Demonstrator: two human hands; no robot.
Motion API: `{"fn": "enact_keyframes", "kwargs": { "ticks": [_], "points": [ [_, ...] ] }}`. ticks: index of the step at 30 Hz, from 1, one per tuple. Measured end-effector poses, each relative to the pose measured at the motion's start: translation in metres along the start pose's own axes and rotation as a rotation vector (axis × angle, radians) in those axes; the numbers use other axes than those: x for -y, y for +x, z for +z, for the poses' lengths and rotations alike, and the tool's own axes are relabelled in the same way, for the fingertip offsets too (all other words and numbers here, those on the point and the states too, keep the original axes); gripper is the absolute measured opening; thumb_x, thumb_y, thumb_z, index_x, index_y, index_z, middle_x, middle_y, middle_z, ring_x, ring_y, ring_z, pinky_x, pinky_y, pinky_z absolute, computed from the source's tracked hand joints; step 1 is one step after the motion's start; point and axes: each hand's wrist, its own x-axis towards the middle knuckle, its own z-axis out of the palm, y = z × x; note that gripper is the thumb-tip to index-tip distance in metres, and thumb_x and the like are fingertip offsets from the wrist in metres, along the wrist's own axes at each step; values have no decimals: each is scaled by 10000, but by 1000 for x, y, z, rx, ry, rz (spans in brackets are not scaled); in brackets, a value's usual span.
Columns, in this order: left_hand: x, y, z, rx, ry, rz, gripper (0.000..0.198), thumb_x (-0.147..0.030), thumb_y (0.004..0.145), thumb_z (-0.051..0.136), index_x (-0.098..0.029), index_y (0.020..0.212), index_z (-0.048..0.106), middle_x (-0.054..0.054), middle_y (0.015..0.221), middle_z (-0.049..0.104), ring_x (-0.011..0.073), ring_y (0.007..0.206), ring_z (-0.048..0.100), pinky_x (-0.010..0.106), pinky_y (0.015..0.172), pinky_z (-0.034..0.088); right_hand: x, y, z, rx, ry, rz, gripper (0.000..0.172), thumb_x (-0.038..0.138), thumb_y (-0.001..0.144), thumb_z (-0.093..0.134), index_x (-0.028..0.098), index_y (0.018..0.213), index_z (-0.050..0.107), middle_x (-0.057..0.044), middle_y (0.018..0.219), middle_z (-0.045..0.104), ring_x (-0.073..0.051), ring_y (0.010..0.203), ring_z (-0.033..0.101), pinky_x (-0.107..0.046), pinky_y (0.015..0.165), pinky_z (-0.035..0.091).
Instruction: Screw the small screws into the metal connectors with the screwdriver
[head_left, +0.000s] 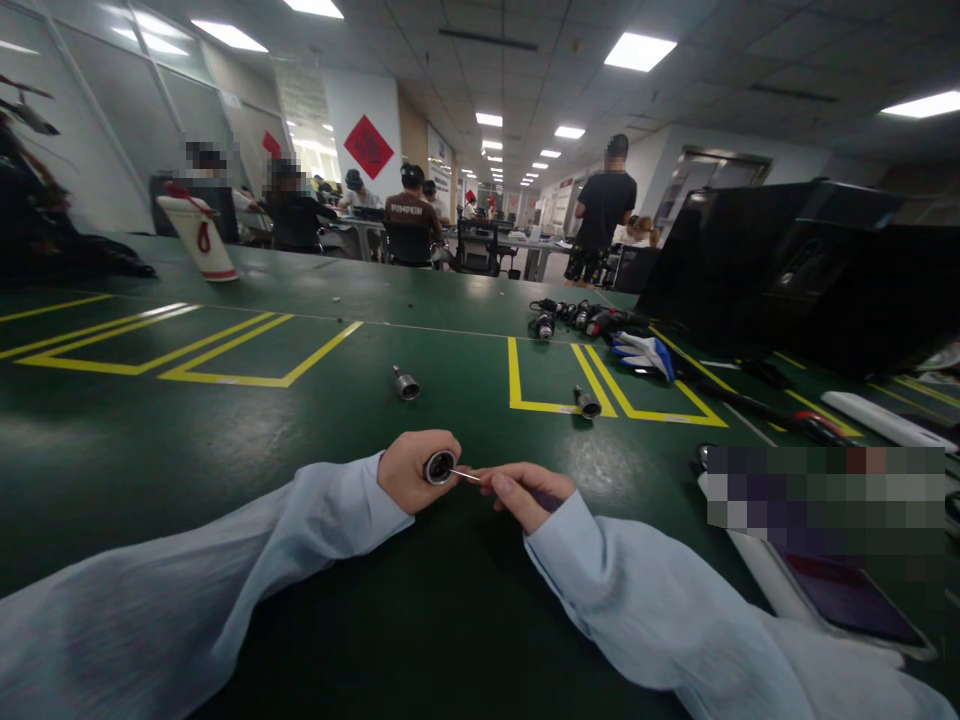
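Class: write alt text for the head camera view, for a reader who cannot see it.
Over a green table, the left hand holds a small metal cylinder while the right hand points a thin tool at its open end. A second cylinder and a third cylinder lie farther off by yellow tape lines.

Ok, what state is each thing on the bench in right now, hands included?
left hand: shut around the held cylinder, open end toward camera
right hand: pinching the thin tool, tip at that cylinder's mouth
left loose cylinder: lying on its side on the table
right loose cylinder: on its side, by a yellow line
gloves: lying unworn
tablet: flat, screen up
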Motion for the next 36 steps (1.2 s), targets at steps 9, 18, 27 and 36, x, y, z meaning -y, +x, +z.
{"fn": "enact_keyframes", "kwargs": {
  "ticks": [9,18,27,36],
  "points": [
    [0,-2,3,15,63,13,187,-254,750,486,-159,598,434,-30,532,448,72,483,403,183,465,320,7,-4,3,152,-442,-521,107,190,765,510,191,831,594,-63,826,684,-142,762,623,-280,721,461],
    [-3,-1,1,-37,-93,25,196,-222,736,511,-151,570,433,-38,517,428,62,469,382,180,457,317,3,-7,9,176,-504,-731,127,194,783,468,166,844,577,-82,825,653,-137,810,593,-273,714,464],
    [-2,-2,1,-48,55,84,161,-215,756,490,-152,611,464,-28,539,450,66,476,401,178,456,321,14,-11,5,207,-551,-605,77,166,762,480,162,762,556,-61,782,642,-124,750,581,-271,703,456],
    [-3,-3,1,-17,7,112,181,-208,763,485,-150,594,455,-24,530,453,66,476,403,180,465,331,8,-8,8,175,-507,-655,75,179,760,476,170,756,551,-58,779,633,-128,757,574,-271,697,455]
  ]
}}
